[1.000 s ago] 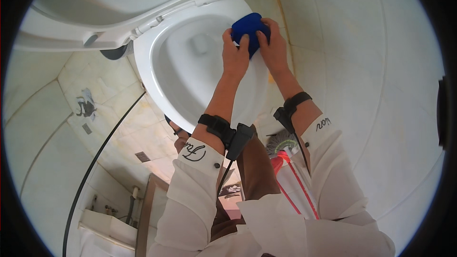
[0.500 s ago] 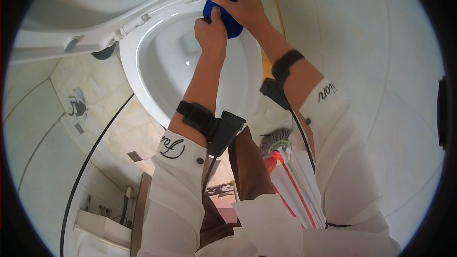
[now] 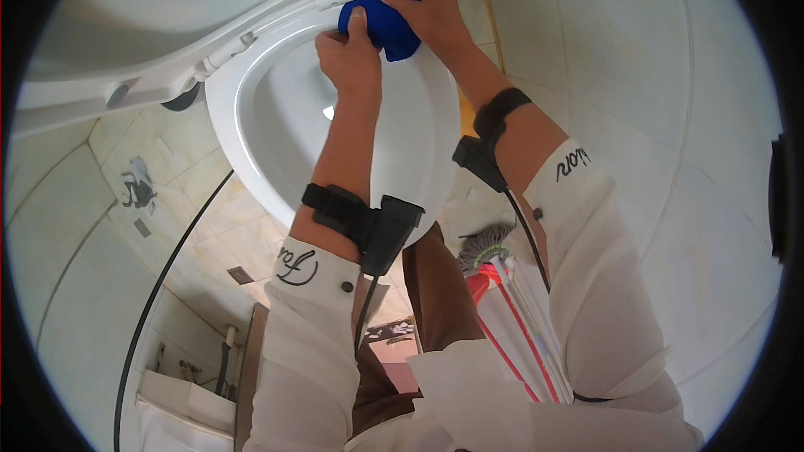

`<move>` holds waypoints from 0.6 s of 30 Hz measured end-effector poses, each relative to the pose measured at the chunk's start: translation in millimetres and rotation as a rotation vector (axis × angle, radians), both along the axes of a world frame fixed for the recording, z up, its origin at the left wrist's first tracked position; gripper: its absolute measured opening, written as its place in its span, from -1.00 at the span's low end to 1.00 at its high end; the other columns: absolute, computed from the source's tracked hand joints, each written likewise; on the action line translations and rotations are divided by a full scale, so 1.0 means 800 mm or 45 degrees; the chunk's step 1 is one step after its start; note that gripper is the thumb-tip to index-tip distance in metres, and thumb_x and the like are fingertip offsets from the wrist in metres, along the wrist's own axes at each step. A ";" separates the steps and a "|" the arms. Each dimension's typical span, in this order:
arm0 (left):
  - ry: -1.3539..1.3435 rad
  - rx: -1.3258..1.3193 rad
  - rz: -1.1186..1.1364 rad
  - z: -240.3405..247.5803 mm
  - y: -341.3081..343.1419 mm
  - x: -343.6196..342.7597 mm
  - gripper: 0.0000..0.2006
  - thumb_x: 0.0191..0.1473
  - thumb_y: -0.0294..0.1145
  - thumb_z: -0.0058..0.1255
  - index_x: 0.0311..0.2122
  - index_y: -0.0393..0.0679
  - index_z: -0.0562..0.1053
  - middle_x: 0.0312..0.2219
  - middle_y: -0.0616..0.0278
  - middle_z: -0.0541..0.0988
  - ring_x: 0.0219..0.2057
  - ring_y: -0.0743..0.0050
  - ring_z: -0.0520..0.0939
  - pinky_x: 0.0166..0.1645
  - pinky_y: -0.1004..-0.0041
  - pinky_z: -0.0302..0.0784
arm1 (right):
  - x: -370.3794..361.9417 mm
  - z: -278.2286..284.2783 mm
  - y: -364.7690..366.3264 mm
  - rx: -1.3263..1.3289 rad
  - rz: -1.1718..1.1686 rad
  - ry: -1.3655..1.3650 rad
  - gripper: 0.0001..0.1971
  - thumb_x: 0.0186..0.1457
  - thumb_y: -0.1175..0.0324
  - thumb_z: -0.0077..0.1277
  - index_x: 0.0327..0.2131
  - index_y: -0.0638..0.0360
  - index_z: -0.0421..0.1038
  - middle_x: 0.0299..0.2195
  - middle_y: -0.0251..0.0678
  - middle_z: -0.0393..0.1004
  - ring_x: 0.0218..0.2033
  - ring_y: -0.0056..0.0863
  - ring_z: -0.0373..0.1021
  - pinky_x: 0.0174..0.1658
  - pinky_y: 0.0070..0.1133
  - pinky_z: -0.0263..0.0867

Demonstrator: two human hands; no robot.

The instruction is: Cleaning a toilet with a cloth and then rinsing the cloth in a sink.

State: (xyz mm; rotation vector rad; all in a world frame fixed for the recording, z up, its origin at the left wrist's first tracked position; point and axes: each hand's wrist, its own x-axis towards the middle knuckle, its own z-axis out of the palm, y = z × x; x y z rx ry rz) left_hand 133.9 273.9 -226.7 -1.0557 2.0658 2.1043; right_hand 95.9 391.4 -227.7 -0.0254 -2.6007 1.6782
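We have a pale tiled wall (image 3: 620, 75) along our right, and before us a white toilet (image 3: 224, 121) with its lid (image 3: 209, 0) tipped up at the back. Tiled floor (image 3: 188, 138) shows to the left of the bowl. Our arms reach over it in loose white sleeves (image 3: 310, 351), and at the right, beside our brown trousers (image 3: 435, 285), stands a mop (image 3: 486, 244) with a grey head. A thin black cable (image 3: 170, 255) curves along the left. The blue cloth (image 3: 394, 38) lies on the back right part of the rim, just beside the lid's hinge, bunched between both our hands. Our right hand (image 3: 431, 15) pins its far end, thumb laid across the top, though we cannot tell how the other fingers sit. Our left hand (image 3: 352, 59) pinches the near left edge, thumb on top and fingers curled in, their tips hidden. Each forearm wears a black strap (image 3: 339, 209). Smallest is a square drain (image 3: 239, 274).
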 end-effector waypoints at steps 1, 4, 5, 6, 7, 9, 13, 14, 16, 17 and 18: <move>-0.018 0.067 0.023 0.007 -0.003 -0.006 -0.53 0.12 -0.20 0.13 -0.21 -0.54 0.35 -0.32 -0.08 0.49 -0.39 0.29 0.61 -0.42 0.41 0.67 | -0.007 -0.005 -0.003 -0.033 -0.024 0.010 -0.51 -0.07 0.13 0.18 -0.12 0.29 0.47 -0.18 -0.02 0.50 -0.16 -0.10 0.45 -0.06 -0.37 0.36; -0.019 0.087 0.052 0.009 0.008 -0.010 -0.57 0.10 -0.23 0.15 -0.23 -0.46 0.31 -0.34 -0.07 0.50 -0.41 0.27 0.60 -0.42 0.40 0.62 | -0.011 -0.013 0.002 -0.003 -0.046 0.043 -0.52 -0.06 0.11 0.17 -0.13 0.26 0.48 -0.21 -0.03 0.52 -0.19 -0.10 0.46 -0.08 -0.37 0.37; 0.011 0.115 0.050 0.005 0.008 -0.008 -0.58 0.09 -0.21 0.17 -0.27 -0.39 0.29 -0.38 -0.04 0.50 -0.41 0.26 0.59 -0.39 0.40 0.57 | -0.011 -0.012 0.003 0.059 -0.042 0.070 -0.52 -0.04 0.09 0.17 -0.12 0.25 0.48 -0.21 -0.03 0.52 -0.19 -0.10 0.46 -0.10 -0.36 0.37; 0.011 0.114 0.050 0.002 0.011 -0.004 -0.58 0.09 -0.21 0.17 -0.27 -0.39 0.29 -0.38 -0.04 0.50 -0.41 0.26 0.59 -0.39 0.40 0.57 | -0.002 -0.012 0.005 0.059 -0.041 0.070 -0.52 -0.04 0.09 0.17 -0.12 0.25 0.48 -0.21 -0.03 0.52 -0.19 -0.10 0.46 -0.10 -0.36 0.37; -0.031 -0.039 -0.015 -0.009 0.012 0.002 -0.55 0.07 -0.18 0.19 -0.27 -0.39 0.29 -0.35 -0.06 0.50 -0.39 0.20 0.59 -0.33 0.35 0.56 | 0.013 -0.018 0.006 0.115 -0.098 0.118 -0.51 -0.03 0.07 0.15 -0.11 0.25 0.48 -0.23 -0.03 0.52 -0.20 -0.09 0.46 -0.11 -0.36 0.38; -0.044 -0.279 -0.095 -0.033 0.000 0.015 -0.49 0.02 -0.12 0.23 -0.27 -0.39 0.29 -0.33 -0.12 0.49 -0.34 0.07 0.58 -0.17 0.24 0.50 | 0.035 -0.013 -0.006 0.130 -0.135 0.175 -0.50 -0.01 0.06 0.14 -0.10 0.25 0.47 -0.25 -0.04 0.52 -0.21 -0.09 0.46 -0.11 -0.35 0.38; -0.070 -0.099 -0.049 -0.011 0.015 0.009 -0.51 0.03 -0.15 0.22 -0.26 -0.41 0.30 -0.32 -0.10 0.50 -0.37 0.17 0.58 -0.30 0.33 0.54 | 0.035 -0.013 0.016 0.129 -0.136 -0.119 -0.48 0.01 0.02 0.11 -0.08 0.25 0.46 -0.25 -0.04 0.52 -0.21 -0.05 0.45 -0.10 -0.32 0.37; -0.097 0.012 -0.030 -0.003 0.015 0.002 -0.51 0.04 -0.16 0.22 -0.25 -0.42 0.31 -0.31 -0.09 0.50 -0.38 0.20 0.58 -0.35 0.35 0.56 | 0.022 -0.016 0.016 0.240 -0.122 -0.018 -0.47 0.02 0.01 0.10 -0.07 0.25 0.45 -0.25 -0.04 0.52 -0.21 -0.04 0.45 -0.10 -0.32 0.37; -0.108 0.075 0.008 0.011 0.021 -0.014 -0.52 0.04 -0.17 0.21 -0.23 -0.44 0.31 -0.31 -0.08 0.49 -0.38 0.24 0.59 -0.39 0.38 0.57 | -0.012 -0.023 0.015 0.197 -0.085 -0.012 -0.47 0.02 0.00 0.09 -0.07 0.24 0.45 -0.23 -0.03 0.51 -0.18 -0.04 0.45 -0.08 -0.32 0.36; -0.121 0.116 0.053 0.009 0.016 -0.018 -0.52 0.05 -0.19 0.20 -0.22 -0.45 0.32 -0.30 -0.06 0.49 -0.38 0.28 0.59 -0.42 0.41 0.59 | -0.021 -0.026 0.005 0.133 -0.043 -0.009 -0.46 0.02 -0.01 0.09 -0.07 0.24 0.45 -0.20 -0.03 0.51 -0.16 -0.05 0.44 -0.07 -0.32 0.35; -0.156 0.056 0.057 0.006 0.012 -0.024 -0.51 0.07 -0.21 0.19 -0.16 -0.48 0.29 -0.25 -0.09 0.49 -0.36 0.29 0.61 -0.42 0.40 0.62 | -0.023 -0.030 -0.003 0.126 -0.051 -0.019 -0.46 0.02 -0.01 0.09 -0.07 0.24 0.45 -0.20 -0.03 0.51 -0.16 -0.05 0.44 -0.07 -0.32 0.35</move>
